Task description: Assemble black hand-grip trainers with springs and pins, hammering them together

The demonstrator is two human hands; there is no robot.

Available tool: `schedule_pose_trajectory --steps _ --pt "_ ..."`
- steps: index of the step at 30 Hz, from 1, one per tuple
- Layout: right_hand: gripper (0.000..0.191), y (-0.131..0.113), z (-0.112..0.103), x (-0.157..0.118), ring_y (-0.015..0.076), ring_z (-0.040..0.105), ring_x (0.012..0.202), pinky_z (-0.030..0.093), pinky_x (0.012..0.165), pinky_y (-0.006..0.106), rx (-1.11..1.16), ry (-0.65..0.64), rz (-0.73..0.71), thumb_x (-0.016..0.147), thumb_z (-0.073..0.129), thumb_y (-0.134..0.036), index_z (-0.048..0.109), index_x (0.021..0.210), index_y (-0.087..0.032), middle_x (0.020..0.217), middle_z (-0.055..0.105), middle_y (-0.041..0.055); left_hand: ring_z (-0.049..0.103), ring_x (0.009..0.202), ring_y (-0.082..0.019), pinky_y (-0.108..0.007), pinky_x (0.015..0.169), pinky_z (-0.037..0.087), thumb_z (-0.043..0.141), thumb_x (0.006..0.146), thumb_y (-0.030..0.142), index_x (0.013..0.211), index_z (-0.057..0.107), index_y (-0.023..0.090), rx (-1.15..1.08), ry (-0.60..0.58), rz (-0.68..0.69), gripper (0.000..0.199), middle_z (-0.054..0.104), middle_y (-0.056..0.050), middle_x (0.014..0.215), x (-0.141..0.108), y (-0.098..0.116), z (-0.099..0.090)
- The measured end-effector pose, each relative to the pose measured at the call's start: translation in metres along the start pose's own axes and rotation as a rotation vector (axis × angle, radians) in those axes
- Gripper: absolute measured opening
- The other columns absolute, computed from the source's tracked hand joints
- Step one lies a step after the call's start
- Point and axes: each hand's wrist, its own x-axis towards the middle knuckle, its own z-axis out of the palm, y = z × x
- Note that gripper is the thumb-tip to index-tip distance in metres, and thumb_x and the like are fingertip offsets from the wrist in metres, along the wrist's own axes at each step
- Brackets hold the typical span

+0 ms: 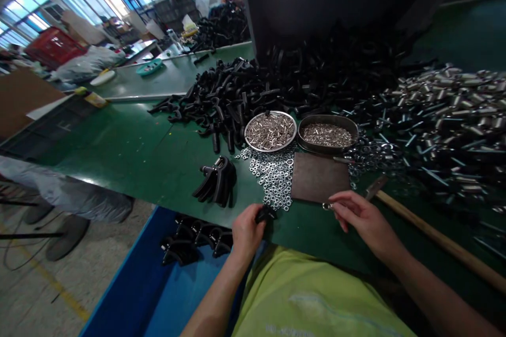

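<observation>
My left hand [248, 229] is closed around a small black plastic piece [266, 214] at the table's near edge; the fingers cover much of it. Between thumb and fingertips of my right hand [358, 216] is a small metal ring [327, 206], just off the near edge of a dark flat metal plate [321, 178]. Loose shiny nuts [276, 181] lie spread between my left hand and the plate. To the left stand assembled black spring clamps [218, 181] bunched together.
A round dish of metal pins [271, 131] and an oval tin of small parts [327, 135] stand behind the plate. A wooden-handled hammer [435, 237] lies right. Black handles [225, 100] and metal cylinders [462, 89] are heaped behind. Below left, a blue bin [158, 295] holds clamps.
</observation>
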Motion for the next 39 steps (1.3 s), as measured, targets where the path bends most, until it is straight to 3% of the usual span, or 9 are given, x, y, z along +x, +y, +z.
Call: schedule_pose_trajectory --steps 3,9,18,22,24,27,31,35,39 --pt "0.031 -0.002 0.008 -0.001 0.0082 0.046 0.042 0.036 0.042 0.022 0.129 -0.025 0.027 0.076 0.062 -0.049 0.057 0.084 -0.02 0.055 0.05 -0.0053 0.057 0.067 -0.016 -0.025 0.063 0.041 0.061 0.069 0.015 0.078 0.066 0.017 -0.316 -0.032 -0.117 0.011 0.062 0.0 0.069 0.006 0.02 0.001" --pt "0.031 -0.018 0.021 -0.003 0.0073 0.047 0.044 0.038 0.041 0.022 0.285 -0.164 0.064 0.068 0.072 -0.04 0.056 0.085 -0.019 0.061 0.053 -0.0053 0.059 0.062 -0.013 -0.025 0.065 0.047 0.078 0.057 0.028 0.083 0.069 0.014 -0.963 -0.334 -0.364 0.031 0.064 0.001 0.068 0.021 0.069 0.019" --pt "0.03 -0.016 0.023 0.007 0.0089 0.051 0.05 0.041 0.045 0.022 0.388 -0.149 0.101 0.076 0.065 -0.042 0.057 0.093 -0.019 0.065 0.056 -0.003 0.058 0.063 -0.012 -0.023 0.065 0.044 0.077 0.061 0.026 0.083 0.069 0.014 -0.954 -0.471 -0.217 0.026 0.065 -0.001 0.069 0.03 0.071 0.032" --pt "0.021 -0.021 0.015 0.013 0.016 0.063 0.081 0.051 0.071 0.03 0.202 -0.078 -0.046 0.075 0.066 -0.033 0.061 0.091 -0.02 0.088 0.066 0.0032 0.057 0.072 -0.014 -0.024 0.069 0.044 0.072 0.065 0.025 0.08 0.069 0.016 -0.745 -0.398 -0.037 0.018 0.066 -0.002 0.077 0.03 0.073 0.033" --pt "0.018 -0.026 0.009 0.014 0.0181 0.064 0.087 0.051 0.08 0.033 0.084 -0.017 -0.097 0.076 0.065 -0.031 0.063 0.09 -0.02 0.091 0.068 0.0035 0.055 0.066 -0.013 -0.022 0.06 0.043 0.07 0.067 0.028 0.084 0.067 0.016 -0.806 -0.403 -0.124 0.021 0.064 -0.002 0.076 0.027 0.077 0.039" --pt "0.019 -0.037 0.004 0.011 0.0199 0.065 0.085 0.053 0.078 0.036 0.016 0.037 -0.118 0.077 0.063 -0.031 0.063 0.092 -0.021 0.089 0.069 0.0039 0.043 0.048 -0.005 -0.016 0.043 0.03 0.071 0.066 0.029 0.085 0.059 0.015 -1.089 -0.526 -0.442 0.027 0.054 0.002 0.066 0.022 0.084 0.053" --pt "0.016 -0.049 0.004 0.003 0.0201 0.066 0.084 0.053 0.075 0.034 -0.07 0.084 -0.207 0.077 0.062 -0.029 0.064 0.092 -0.022 0.092 0.07 0.0042 0.032 0.044 -0.001 -0.011 0.039 0.019 0.074 0.062 0.023 0.077 0.049 0.015 -1.358 -0.702 -0.707 0.031 0.043 0.005 0.06 0.019 0.095 0.068" --pt "0.014 -0.05 0.006 -0.001 0.0193 0.065 0.086 0.049 0.078 0.033 -0.291 0.099 -0.341 0.079 0.058 -0.021 0.066 0.089 -0.025 0.092 0.07 0.0024 0.031 0.045 -0.001 -0.011 0.039 0.019 0.072 0.059 0.019 0.075 0.045 0.016 -1.419 -0.717 -0.708 0.032 0.04 0.007 0.057 0.019 0.104 0.073" --pt "0.015 -0.045 0.005 0.001 0.0178 0.063 0.085 0.047 0.078 0.032 -0.355 0.079 -0.354 0.081 0.054 -0.017 0.065 0.088 -0.025 0.089 0.069 0.0014 0.028 0.044 -0.002 -0.013 0.039 0.018 0.073 0.06 0.025 0.078 0.045 0.017 -1.268 -0.688 -0.544 0.034 0.035 0.009 0.053 0.019 0.107 0.071"
